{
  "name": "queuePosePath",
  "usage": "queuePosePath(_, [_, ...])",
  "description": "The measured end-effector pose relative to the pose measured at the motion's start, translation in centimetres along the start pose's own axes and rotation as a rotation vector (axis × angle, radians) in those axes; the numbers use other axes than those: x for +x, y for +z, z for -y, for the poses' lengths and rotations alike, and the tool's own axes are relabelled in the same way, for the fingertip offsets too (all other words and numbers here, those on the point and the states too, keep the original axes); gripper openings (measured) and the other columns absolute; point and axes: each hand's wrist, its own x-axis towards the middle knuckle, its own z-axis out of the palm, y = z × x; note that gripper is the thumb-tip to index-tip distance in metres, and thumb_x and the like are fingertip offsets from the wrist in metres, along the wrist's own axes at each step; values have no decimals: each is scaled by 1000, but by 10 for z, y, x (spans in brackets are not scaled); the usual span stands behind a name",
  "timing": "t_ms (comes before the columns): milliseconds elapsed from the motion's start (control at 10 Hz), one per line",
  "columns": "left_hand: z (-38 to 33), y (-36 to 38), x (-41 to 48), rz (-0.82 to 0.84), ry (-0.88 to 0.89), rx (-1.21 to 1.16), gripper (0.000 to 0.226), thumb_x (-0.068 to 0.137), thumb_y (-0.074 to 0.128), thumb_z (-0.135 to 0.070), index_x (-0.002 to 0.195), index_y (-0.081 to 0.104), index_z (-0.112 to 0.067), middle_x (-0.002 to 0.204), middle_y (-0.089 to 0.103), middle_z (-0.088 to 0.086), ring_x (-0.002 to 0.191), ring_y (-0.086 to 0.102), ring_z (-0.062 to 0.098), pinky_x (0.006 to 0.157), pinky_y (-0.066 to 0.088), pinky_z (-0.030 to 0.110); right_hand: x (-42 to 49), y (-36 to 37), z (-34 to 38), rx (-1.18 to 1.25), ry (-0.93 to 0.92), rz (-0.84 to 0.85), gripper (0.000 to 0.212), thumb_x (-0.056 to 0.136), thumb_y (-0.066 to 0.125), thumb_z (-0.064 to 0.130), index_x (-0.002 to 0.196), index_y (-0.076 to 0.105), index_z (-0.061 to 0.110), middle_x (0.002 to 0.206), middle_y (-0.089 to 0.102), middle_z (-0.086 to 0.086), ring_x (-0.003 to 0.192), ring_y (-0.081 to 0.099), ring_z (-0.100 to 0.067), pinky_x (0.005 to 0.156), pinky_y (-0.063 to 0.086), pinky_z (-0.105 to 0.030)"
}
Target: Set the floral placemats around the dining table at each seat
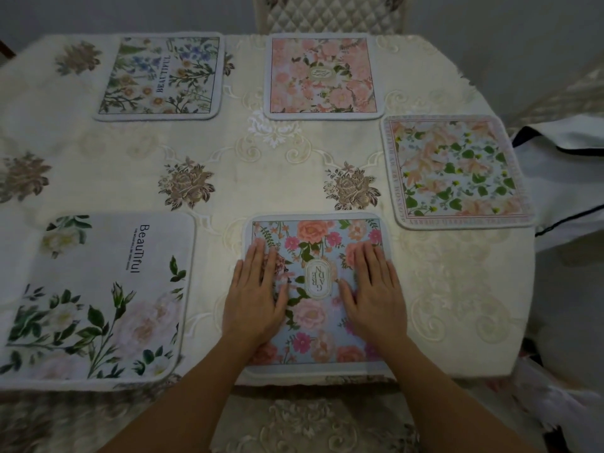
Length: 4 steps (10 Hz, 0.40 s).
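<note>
Several floral placemats lie flat on the cream tablecloth (268, 178). A blue placemat with pink flowers (315, 237) sits at the near edge in front of me. My left hand (258, 292) and my right hand (372, 289) both press flat on it, fingers straight, one on each side of its oval label. A white placemat with roses (98, 289) lies at the near left. At the far side lie a wildflower placemat (161, 76) and a pink one (322, 75). A peach and green placemat (456, 171) sits at the right edge.
A quilted chair back (330, 14) stands behind the far edge. White fabric with dark piping (562, 178) lies off the table's right side. The tablecloth hangs over the near edge, with a patterned seat (310, 420) below my forearms.
</note>
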Motion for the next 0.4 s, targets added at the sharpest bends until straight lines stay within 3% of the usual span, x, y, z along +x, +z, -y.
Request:
queuePosePath(200, [-2,-14,0,72,1,84,71,97,12,-56,157,6,-19,165,-6,5,153,-8,19,124,3,46,5,-13,1,10,5,133,75,99,22,59,159,12,14,166,11,-7,154,5,-22,125,7,-40])
queuePosePath(300, [-7,-35,7,116,-28,80,74,93,6,-59,157,8,-22,166,3,4,153,1,20,123,2,45,12,-35,2,47,-39,163,73,97,21,58,157,22,17,164,21,-8,152,16,-28,123,21,-45])
queuePosePath(400, [-19,-59,8,20,26,80,67,93,34,-51,151,36,-17,156,38,10,145,34,27,117,25,49,18,-65,9,59,-58,80,58,101,34,44,151,38,14,156,38,-12,144,34,-31,119,29,-43])
